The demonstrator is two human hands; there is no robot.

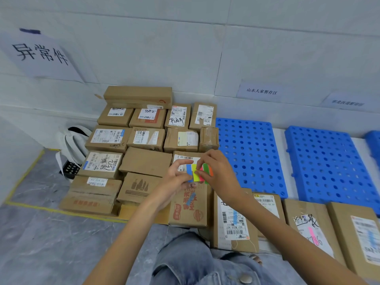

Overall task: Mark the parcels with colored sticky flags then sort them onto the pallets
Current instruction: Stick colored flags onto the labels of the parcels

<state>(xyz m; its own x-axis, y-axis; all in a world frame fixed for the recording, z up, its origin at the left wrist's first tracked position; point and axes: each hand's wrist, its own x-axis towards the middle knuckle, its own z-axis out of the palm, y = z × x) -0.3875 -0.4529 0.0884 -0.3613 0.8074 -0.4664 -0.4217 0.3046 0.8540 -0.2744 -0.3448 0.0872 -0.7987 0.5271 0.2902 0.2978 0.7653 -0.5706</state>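
Observation:
My left hand [176, 179] holds a pad of colored sticky flags [198, 172] with blue, yellow, pink, green and orange strips. My right hand [218, 171] pinches at the pad's yellow and pink strips with thumb and forefinger. Both hands hover above a printed cardboard parcel [190, 206]. To its right lies a parcel [234, 221] with a blue flag on its label, then a parcel [310, 227] with a pink flag and another parcel [362, 235] with a blue flag. Two blue perforated pallets [250, 155] [329, 163] lie bare against the wall.
Several brown parcels [144, 138] are stacked in a yellow-taped floor area at left, under a wall sign [41, 54]. A white bag [72, 149] leans by the wall. Small paper labels [261, 91] hang above the pallets. My knees in jeans [185, 260] are at the bottom.

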